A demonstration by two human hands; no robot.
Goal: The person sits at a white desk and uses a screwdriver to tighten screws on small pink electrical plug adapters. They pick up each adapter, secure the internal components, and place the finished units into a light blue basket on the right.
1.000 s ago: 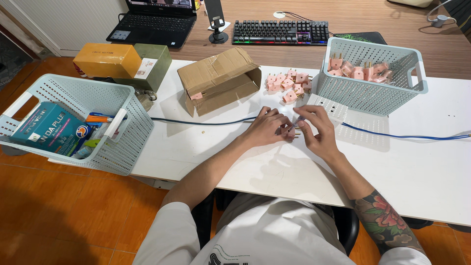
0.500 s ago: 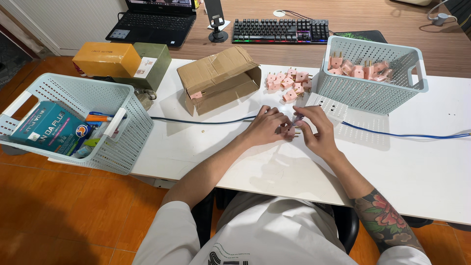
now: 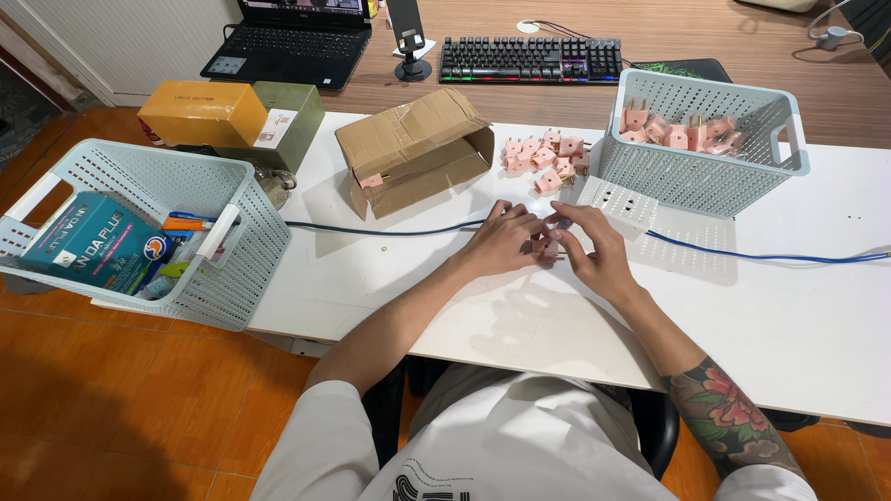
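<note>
Both hands meet over the white desk (image 3: 761, 306), the left hand (image 3: 506, 243) and right hand (image 3: 599, 252) pinched together on 1 small pink plug (image 3: 554, 244). Just beyond the fingers lies a pile of pink plugs (image 3: 548, 160), with a cardboard box (image 3: 413, 148) left of it and a pale basket (image 3: 705, 176) to the right.

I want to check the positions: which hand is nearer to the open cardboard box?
Left. The left hand lies on the white table just below and right of the cardboard box. The right hand lies farther right, beyond the left.
</note>
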